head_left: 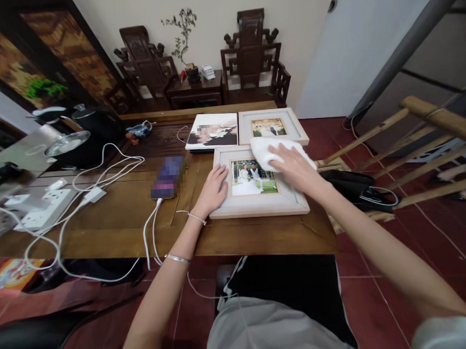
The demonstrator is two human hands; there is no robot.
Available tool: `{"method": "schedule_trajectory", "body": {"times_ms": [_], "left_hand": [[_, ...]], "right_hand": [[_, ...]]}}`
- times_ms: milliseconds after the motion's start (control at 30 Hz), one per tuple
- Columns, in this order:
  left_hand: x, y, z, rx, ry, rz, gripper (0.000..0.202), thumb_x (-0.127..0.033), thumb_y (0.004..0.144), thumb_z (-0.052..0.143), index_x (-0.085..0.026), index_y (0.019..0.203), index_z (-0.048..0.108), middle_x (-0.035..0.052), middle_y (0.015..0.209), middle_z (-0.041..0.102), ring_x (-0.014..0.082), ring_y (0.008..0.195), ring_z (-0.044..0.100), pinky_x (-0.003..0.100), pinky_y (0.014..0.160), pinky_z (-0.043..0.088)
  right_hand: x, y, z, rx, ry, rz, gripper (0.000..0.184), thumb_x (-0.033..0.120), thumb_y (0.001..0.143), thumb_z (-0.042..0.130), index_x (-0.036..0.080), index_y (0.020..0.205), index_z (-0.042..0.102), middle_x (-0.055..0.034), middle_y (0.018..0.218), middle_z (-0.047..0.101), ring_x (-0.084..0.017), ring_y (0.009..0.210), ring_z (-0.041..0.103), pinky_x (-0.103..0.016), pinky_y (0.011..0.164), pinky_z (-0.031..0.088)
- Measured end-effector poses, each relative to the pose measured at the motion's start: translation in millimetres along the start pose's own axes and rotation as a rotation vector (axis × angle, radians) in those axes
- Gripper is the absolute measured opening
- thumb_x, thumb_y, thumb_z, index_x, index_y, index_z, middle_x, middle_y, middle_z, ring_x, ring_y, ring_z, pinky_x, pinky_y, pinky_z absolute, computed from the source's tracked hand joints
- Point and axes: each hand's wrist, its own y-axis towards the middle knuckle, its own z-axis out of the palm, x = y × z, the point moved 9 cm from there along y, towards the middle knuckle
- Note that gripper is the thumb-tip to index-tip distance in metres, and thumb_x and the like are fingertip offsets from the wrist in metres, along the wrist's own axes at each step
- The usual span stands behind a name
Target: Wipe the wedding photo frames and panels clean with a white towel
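A picture frame [258,206] with a pale wide border and a wedding photo lies flat near the front edge of the wooden table. My left hand [214,190] rests over its left border, fingers laid on the surface and holding nothing. On the upper right corner, my right hand [293,166] presses a white cloth [265,148], its fingers bent over the fabric. Behind lies a second pale picture frame [299,132], partly covered by the cloth. Beside that one is a white-and-dark photo panel [215,129], blurred in part.
A phone [166,177] with a white cable lies left of the frames. Farther left are a power strip [47,207], tangled white cables, a glass-lidded pot [69,146] and a small blue-and-white teapot [140,130]. A bamboo rack [394,127] stands beyond the table's right end.
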Motion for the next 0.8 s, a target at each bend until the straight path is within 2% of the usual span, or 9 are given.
{"method": "schedule_trajectory", "body": {"times_ms": [100, 200, 333, 433, 500, 567, 667, 800], "left_hand": [[0.5, -0.7, -0.5, 0.002, -0.003, -0.002, 0.047, -0.024, 0.095, 0.041, -0.011, 0.139, 0.053, 0.0150, 0.151, 0.048, 0.0290, 0.148, 0.033, 0.054, 0.121, 0.029], [-0.5, -0.7, -0.3, 0.005, -0.003, -0.005, 0.047, -0.024, 0.095, 0.041, -0.010, 0.138, 0.052, 0.0158, 0.151, 0.048, 0.0289, 0.148, 0.032, 0.054, 0.122, 0.028], [-1.7, -0.2, -0.4, -0.006, 0.008, -0.014, 0.047, -0.023, 0.094, 0.041, -0.008, 0.138, 0.052, 0.0170, 0.150, 0.049, 0.0287, 0.148, 0.032, 0.052, 0.122, 0.028], [-2.9, -0.3, -0.8, -0.020, 0.005, -0.012, 0.047, -0.022, 0.094, 0.041, -0.011, 0.138, 0.052, 0.0150, 0.150, 0.050, 0.0284, 0.148, 0.033, 0.054, 0.121, 0.029], [-4.0, -0.5, -1.2, -0.025, 0.001, -0.009, 0.047, -0.022, 0.094, 0.041, -0.011, 0.138, 0.052, 0.0148, 0.149, 0.050, 0.0287, 0.147, 0.033, 0.055, 0.121, 0.029], [-4.8, -0.6, -1.4, -0.023, -0.001, -0.009, 0.047, -0.022, 0.094, 0.041, -0.010, 0.138, 0.053, 0.0162, 0.149, 0.050, 0.0294, 0.147, 0.033, 0.054, 0.121, 0.029], [-6.0, -0.5, -1.9, -0.015, -0.004, -0.009, 0.047, -0.022, 0.093, 0.041, -0.012, 0.138, 0.053, 0.0147, 0.149, 0.050, 0.0294, 0.147, 0.033, 0.055, 0.121, 0.029], [-6.2, -0.2, -1.8, 0.001, -0.007, -0.012, 0.047, -0.023, 0.094, 0.042, -0.012, 0.138, 0.052, 0.0144, 0.150, 0.049, 0.0293, 0.148, 0.032, 0.054, 0.122, 0.029]], "right_hand": [[21.8, 21.5, 24.8, 0.108, -0.062, -0.018, 0.069, -0.012, 0.075, 0.032, 0.020, 0.131, 0.055, -0.0129, 0.156, 0.039, -0.041, 0.142, 0.032, -0.066, 0.106, 0.031], [40.0, 15.5, 25.0, 0.172, -0.091, -0.059, 0.067, -0.010, 0.077, 0.033, 0.020, 0.134, 0.053, -0.0148, 0.153, 0.042, -0.042, 0.136, 0.038, -0.063, 0.100, 0.034], [68.3, -20.9, -0.3, 0.275, -0.014, -0.156, 0.066, -0.010, 0.073, 0.036, 0.020, 0.128, 0.055, -0.0147, 0.144, 0.052, -0.035, 0.121, 0.050, -0.048, 0.091, 0.041], [88.8, -50.8, -27.6, 0.323, 0.124, -0.193, 0.064, -0.010, 0.070, 0.037, 0.019, 0.124, 0.058, -0.0138, 0.124, 0.064, -0.028, 0.105, 0.060, -0.038, 0.083, 0.045], [99.7, -65.7, -41.4, 0.327, 0.195, -0.197, 0.064, -0.009, 0.069, 0.038, 0.020, 0.122, 0.059, -0.0123, 0.112, 0.067, -0.026, 0.098, 0.063, -0.036, 0.080, 0.047], [108.3, -73.7, -48.4, 0.296, 0.222, -0.208, 0.067, -0.009, 0.068, 0.038, 0.021, 0.122, 0.060, -0.0132, 0.117, 0.066, -0.027, 0.104, 0.063, -0.038, 0.083, 0.048], [107.4, -70.2, -42.4, 0.224, 0.226, -0.188, 0.071, -0.011, 0.066, 0.037, 0.020, 0.125, 0.059, -0.0156, 0.135, 0.059, -0.030, 0.121, 0.057, -0.044, 0.094, 0.048], [72.8, -37.4, -13.9, 0.138, 0.193, -0.113, 0.072, -0.012, 0.067, 0.036, 0.019, 0.129, 0.056, -0.0139, 0.147, 0.051, -0.031, 0.134, 0.048, -0.049, 0.104, 0.043]]}}
